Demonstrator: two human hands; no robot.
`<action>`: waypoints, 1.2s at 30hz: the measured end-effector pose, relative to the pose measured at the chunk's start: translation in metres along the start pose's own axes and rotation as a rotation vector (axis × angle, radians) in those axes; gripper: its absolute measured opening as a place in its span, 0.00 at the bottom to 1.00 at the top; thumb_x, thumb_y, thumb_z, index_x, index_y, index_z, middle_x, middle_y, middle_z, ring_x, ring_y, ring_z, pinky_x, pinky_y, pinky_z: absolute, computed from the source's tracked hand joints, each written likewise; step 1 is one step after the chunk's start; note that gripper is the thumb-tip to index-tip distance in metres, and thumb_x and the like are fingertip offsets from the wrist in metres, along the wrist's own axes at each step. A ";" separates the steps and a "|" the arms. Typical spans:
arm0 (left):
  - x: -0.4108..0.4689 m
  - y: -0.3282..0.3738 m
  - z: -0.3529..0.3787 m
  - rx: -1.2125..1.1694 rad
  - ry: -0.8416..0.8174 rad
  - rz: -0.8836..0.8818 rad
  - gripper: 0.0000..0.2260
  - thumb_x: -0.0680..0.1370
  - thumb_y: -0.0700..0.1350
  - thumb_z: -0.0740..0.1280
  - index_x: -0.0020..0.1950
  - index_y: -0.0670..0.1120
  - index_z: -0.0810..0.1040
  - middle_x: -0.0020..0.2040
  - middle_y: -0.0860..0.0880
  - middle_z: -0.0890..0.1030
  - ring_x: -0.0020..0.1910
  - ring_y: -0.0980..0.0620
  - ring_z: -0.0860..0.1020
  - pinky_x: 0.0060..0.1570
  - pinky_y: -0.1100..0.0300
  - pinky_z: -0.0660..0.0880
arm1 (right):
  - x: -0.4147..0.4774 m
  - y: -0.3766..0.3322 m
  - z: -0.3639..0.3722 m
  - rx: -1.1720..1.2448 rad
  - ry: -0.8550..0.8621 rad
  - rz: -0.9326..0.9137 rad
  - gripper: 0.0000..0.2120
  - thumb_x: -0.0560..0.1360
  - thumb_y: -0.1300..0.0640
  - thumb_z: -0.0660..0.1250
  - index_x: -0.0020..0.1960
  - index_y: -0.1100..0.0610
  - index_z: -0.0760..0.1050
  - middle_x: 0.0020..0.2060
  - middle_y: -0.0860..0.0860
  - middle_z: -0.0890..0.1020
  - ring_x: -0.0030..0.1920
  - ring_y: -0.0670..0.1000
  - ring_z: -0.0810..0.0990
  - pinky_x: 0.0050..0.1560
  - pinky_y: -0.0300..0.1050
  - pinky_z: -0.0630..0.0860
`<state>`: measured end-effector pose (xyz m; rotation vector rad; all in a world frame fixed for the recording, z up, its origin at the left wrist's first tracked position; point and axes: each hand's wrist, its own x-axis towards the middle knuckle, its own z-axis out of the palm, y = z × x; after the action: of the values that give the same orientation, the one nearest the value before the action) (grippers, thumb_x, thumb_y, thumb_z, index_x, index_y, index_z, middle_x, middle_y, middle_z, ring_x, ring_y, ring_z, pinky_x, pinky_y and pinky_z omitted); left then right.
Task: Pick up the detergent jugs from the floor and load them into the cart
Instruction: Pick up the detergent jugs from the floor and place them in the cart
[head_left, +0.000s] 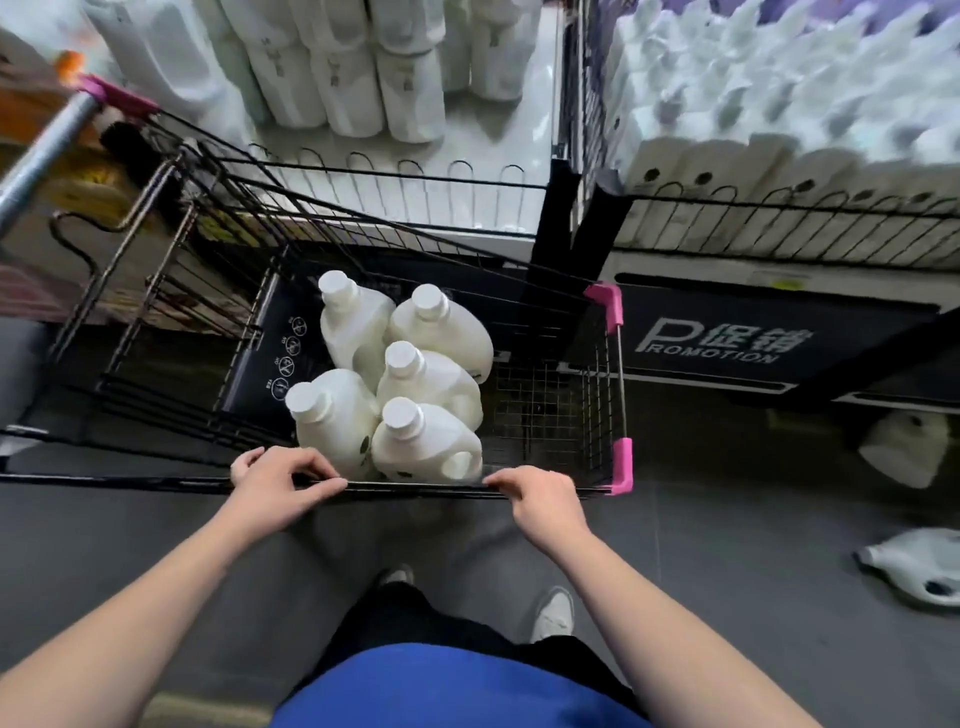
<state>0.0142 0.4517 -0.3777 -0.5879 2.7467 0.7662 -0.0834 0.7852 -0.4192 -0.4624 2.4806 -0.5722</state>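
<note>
- Dark store floor (156, 545) lies under the person.
- Left hand (275, 488) and right hand (540, 499) have fingers (322, 475) curled shut on the cart (415, 487) rim.
- Five white jugs (423, 441) stand in the cart.
- Two more jugs (919, 564) lie on the floor, right.

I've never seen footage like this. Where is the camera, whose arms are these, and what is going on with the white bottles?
There is no machine here. The one picture comes from a camera worn on a person's head, looking down past their bare arms. The left hand and right hand both grip the near rim of a black wire shopping cart. Neither holds a bottle. Five white detergent jugs stand capped in the cart. Two more jugs lie on the dark floor to the right, one nearer the shelf and one closer to the person, not yet loaded. Behind are store shelves stocked with more white bottles.
</note>
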 end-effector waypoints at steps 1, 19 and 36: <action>0.000 0.006 0.004 -0.005 -0.010 0.001 0.08 0.73 0.60 0.78 0.40 0.59 0.84 0.42 0.69 0.84 0.53 0.70 0.78 0.67 0.56 0.53 | -0.003 0.008 0.000 0.018 0.020 -0.012 0.19 0.83 0.58 0.62 0.65 0.40 0.82 0.62 0.44 0.85 0.65 0.51 0.81 0.67 0.49 0.73; -0.001 0.101 0.062 -0.048 -0.051 -0.046 0.09 0.74 0.58 0.78 0.40 0.56 0.84 0.42 0.61 0.86 0.54 0.64 0.78 0.72 0.55 0.50 | -0.024 0.105 -0.040 0.122 0.091 0.099 0.23 0.78 0.68 0.64 0.56 0.43 0.86 0.51 0.46 0.88 0.55 0.49 0.84 0.58 0.43 0.74; 0.005 0.150 0.045 -0.120 -0.235 0.118 0.16 0.73 0.61 0.78 0.57 0.62 0.79 0.60 0.59 0.82 0.65 0.56 0.77 0.72 0.49 0.69 | -0.034 0.112 -0.064 0.300 0.159 0.054 0.15 0.80 0.61 0.70 0.63 0.48 0.84 0.58 0.48 0.85 0.62 0.52 0.81 0.68 0.52 0.75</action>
<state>-0.0504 0.5924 -0.3503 -0.3346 2.5495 0.9660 -0.1163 0.9145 -0.4105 -0.2397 2.4868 -0.9739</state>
